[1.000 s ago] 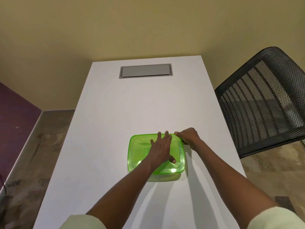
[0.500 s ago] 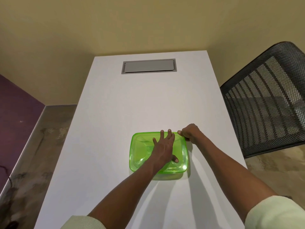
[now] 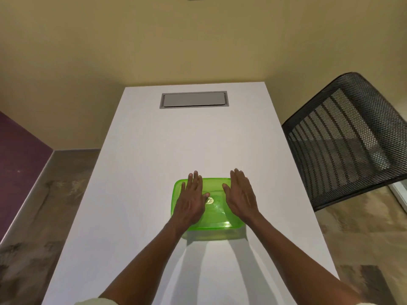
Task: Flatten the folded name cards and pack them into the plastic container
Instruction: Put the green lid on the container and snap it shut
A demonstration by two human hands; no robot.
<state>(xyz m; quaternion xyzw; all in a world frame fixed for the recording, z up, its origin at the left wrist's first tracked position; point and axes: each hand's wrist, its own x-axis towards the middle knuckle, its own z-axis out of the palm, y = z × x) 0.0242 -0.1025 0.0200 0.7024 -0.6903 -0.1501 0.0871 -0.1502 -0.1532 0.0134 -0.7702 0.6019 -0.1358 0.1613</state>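
Now both hands flat, fingers straight: left hand point(image 3: 191, 200) and right hand point(image 3: 241, 195) atop green container lid point(image 3: 214, 208).

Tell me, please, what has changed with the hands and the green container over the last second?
The right hand let go of the far right corner of the lid and now lies flat on it. The left hand slid to the left part, still flat. The container stayed closed on the white table.

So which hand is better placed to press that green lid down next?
Neither clearly. The left hand and right hand both lie flat on the lid, one on each half, so both would probably press together.
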